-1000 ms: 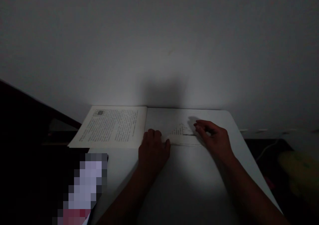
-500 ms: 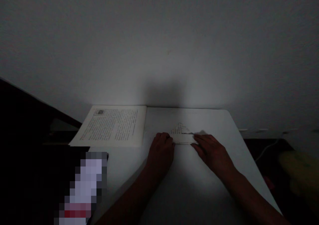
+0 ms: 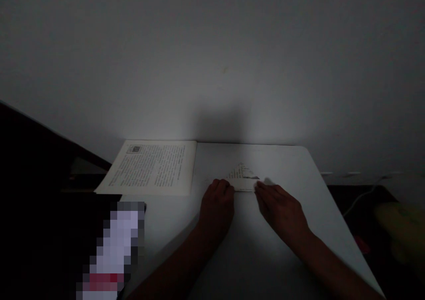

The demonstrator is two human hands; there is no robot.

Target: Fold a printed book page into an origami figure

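Note:
A small printed sheet folded into a triangle (image 3: 241, 176) lies on the white table (image 3: 252, 247) in dim light. My left hand (image 3: 217, 207) rests palm down with its fingertips on the folded paper's lower left corner. My right hand (image 3: 280, 209) lies flat with its fingers stretched out, the tips on the paper's lower right corner. Both hands press the bottom strip of the fold against the table.
An open printed booklet (image 3: 152, 167) lies at the table's far left corner. A blurred bright object (image 3: 113, 251) sits on a dark surface at the lower left. The wall stands right behind the table. A yellowish object (image 3: 401, 229) is at the right.
My right hand came down from the triangle's right side to its lower right corner. My left hand slid right and forward to the lower left corner. The paper's bottom strip now looks shorter.

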